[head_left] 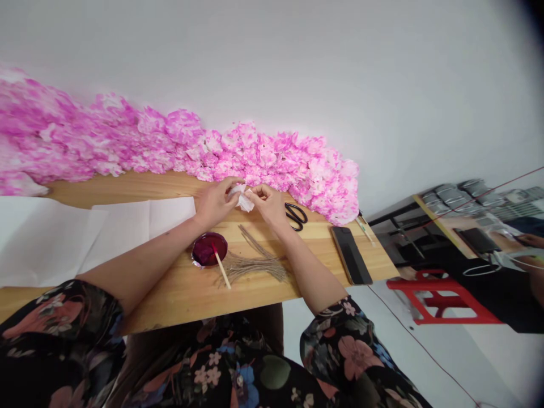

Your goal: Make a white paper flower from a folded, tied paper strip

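Note:
Between both hands is a small crumpled piece of white paper (243,200), held above the middle of the wooden table (255,289). My left hand (217,202) pinches its left side, and my right hand (268,205) grips its right side with the fingers closed. Just below my left hand stands a dark bowl of purple-red dye (208,249), with a pale stick (222,271) leaning out over its rim. Beside the bowl lies a bundle of thin brown twigs or strings (259,267). Black-handled scissors (296,216) rest to the right of my right hand.
Pink and white paper flowers (250,153) are heaped along the wall. White paper sheets (127,226) cover the table's left part. A dark phone (351,255) lies near the right edge. Farther right are a red stool (446,300) and another person's hand (533,241) at another table.

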{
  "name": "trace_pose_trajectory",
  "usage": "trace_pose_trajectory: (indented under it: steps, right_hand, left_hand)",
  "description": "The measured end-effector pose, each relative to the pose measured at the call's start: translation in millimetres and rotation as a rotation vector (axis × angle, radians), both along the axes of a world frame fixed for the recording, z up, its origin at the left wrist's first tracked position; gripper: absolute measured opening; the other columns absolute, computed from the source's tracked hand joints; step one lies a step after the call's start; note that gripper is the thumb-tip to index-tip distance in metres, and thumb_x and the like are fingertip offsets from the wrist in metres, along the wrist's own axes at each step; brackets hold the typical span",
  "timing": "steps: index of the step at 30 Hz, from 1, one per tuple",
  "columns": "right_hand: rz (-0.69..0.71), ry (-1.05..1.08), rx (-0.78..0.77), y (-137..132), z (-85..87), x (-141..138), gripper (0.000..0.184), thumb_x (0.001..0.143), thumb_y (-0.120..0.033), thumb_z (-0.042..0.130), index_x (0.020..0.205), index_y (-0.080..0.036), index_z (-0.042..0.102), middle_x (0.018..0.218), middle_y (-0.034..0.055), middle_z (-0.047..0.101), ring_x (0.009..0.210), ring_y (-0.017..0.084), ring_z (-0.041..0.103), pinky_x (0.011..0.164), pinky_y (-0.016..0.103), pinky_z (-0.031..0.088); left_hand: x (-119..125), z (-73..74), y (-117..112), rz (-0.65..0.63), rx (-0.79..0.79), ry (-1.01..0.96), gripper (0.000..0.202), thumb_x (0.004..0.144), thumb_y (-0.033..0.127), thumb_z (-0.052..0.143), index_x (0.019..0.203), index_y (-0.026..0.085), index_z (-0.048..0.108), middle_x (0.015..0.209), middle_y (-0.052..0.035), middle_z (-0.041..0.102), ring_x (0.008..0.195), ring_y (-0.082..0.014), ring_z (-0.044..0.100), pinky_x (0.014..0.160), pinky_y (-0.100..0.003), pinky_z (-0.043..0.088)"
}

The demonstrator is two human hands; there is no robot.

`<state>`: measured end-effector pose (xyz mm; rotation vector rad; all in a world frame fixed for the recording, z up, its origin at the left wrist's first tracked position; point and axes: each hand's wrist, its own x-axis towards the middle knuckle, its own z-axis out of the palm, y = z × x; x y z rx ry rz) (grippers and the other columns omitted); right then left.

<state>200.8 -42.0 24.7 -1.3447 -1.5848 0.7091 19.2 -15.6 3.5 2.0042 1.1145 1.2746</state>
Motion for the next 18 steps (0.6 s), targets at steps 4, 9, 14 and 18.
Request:
trace_pose_trajectory:
  steps: [4, 9, 14, 18]
  right_hand:
    - [0.017, -0.016, 0.04, 0.2, -0.3, 3.0, 0.046, 0.095, -0.061, 0.055, 0.076, -0.02, 0.066, 0.069, 0.0, 0.063, 0.069, 0.016, 0.058, 0.066, 0.028, 0.045]
    - [0.018, -0.055, 0.027, -1.2, 3.1, 2.0, 0.044, 0.093, -0.06, 0.057, 0.08, -0.02, 0.069, 0.072, 0.0003, 0.066, 0.07, 0.017, 0.061, 0.066, 0.028, 0.045]
    - [0.049, -0.024, 0.021, -0.5, 2.3, -1.4, 0.026, 0.087, -0.044, 0.066, 0.088, -0.02, 0.073, 0.08, 0.0008, 0.073, 0.071, 0.016, 0.064, 0.065, 0.027, 0.045]
    - [0.083, -0.001, 0.047, 0.0, 0.8, -1.7, 0.023, 0.089, -0.04, 0.063, 0.093, -0.02, 0.074, 0.086, 0.0017, 0.076, 0.074, 0.016, 0.066, 0.067, 0.027, 0.049]
  left_hand:
    - [-0.6, 0.4, 0.1, 0.02, 0.004, 0.004, 0.038, 0.083, 0.027, 0.059, 0.119, 0.022, 0.07, 0.095, -0.0025, 0.073, 0.078, -0.0185, 0.064, 0.075, -0.029, 0.051]
    - [-0.4, 0.7, -0.2, 0.028, 0.009, 0.004, 0.037, 0.083, 0.026, 0.059, 0.118, 0.022, 0.071, 0.093, -0.0024, 0.073, 0.078, -0.0186, 0.064, 0.075, -0.029, 0.051]
    - [-0.1, 2.1, -2.0, 0.003, -0.028, 0.037, 0.039, 0.086, 0.033, 0.062, 0.123, 0.023, 0.068, 0.1, -0.0034, 0.075, 0.086, -0.0204, 0.067, 0.078, -0.03, 0.052]
    - [-0.1, 3.6, -3.4, 0.0, -0.09, 0.098, 0.045, 0.088, 0.044, 0.065, 0.128, 0.024, 0.065, 0.105, -0.004, 0.076, 0.091, -0.0224, 0.07, 0.082, -0.032, 0.054]
